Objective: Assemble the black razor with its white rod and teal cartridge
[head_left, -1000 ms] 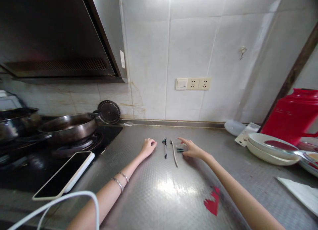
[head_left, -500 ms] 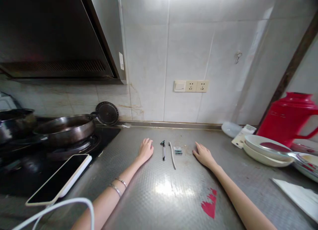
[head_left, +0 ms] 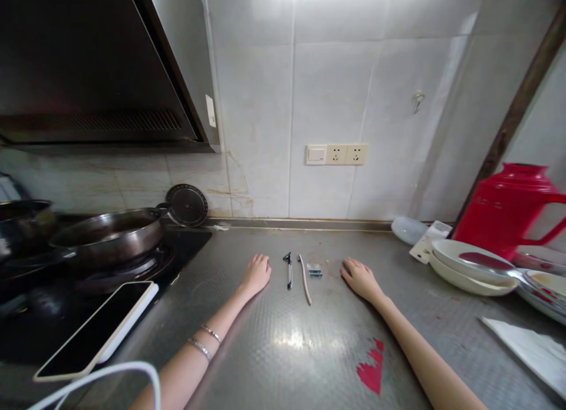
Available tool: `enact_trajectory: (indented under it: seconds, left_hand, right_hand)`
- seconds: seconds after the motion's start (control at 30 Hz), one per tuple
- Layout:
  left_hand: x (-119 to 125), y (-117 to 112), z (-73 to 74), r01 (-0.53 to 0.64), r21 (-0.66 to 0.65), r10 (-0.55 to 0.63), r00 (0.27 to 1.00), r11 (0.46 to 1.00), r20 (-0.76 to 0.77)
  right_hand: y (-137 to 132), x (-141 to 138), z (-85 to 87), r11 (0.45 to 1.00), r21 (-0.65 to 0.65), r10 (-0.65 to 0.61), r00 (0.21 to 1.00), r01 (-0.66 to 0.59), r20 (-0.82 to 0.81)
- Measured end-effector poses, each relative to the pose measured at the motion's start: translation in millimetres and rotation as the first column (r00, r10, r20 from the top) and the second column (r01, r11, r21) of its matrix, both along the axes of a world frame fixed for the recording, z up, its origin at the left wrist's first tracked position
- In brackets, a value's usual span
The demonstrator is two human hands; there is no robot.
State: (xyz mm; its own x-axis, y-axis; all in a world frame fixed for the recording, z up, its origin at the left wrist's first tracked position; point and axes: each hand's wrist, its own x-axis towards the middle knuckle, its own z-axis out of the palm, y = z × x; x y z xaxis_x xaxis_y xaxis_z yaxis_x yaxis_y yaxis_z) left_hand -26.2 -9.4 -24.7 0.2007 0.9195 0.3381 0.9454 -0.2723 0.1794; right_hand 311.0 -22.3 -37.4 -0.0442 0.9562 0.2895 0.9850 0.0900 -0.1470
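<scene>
My left hand (head_left: 256,274) rests palm down on the steel counter (head_left: 283,374), its fingers loosely stretched and holding nothing. Just to its right lies a razor (head_left: 289,273) with a dark head and a slim handle. Beside the razor is a thin, slightly curved white stick (head_left: 305,282) with a dark tip; I cannot make out its kind. A small clear pack with blue-green strips (head_left: 315,271) lies right of the stick. Farther right, my right hand (head_left: 359,278) also lies flat on the counter, empty, with its fingertips near the pack and apart from it.
Left are a gas stove with a steel pan (head_left: 110,236) and a phone (head_left: 95,333) with a white cable (head_left: 132,367). Right stand a red thermos jug (head_left: 504,206), stacked dishes (head_left: 471,268) and a white sheet (head_left: 526,345). A torn red patch (head_left: 372,369) marks the counter.
The view has shifted slightly, so most things appear a little farther left. My right hand's fingers have drawn closer together. The razor, stick and pack lie as before.
</scene>
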Motion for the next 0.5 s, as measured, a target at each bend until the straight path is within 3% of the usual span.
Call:
enact_trajectory:
  seconds: [0.33, 0.5]
  left_hand:
    - [1, -2, 2.6, -0.013, -0.019, 0.013, 0.999, 1.000, 0.050]
    - [1, -1, 14.0, -0.069, -0.028, 0.072, 0.990, 0.997, 0.122]
  right_hand:
    - [-1, -1, 1.5, 1.000, -0.009, 0.000, 1.000, 0.000, 0.031]
    - [-2, -2, 3.4, 1.000, -0.006, 0.001, 1.000, -0.001, 0.030]
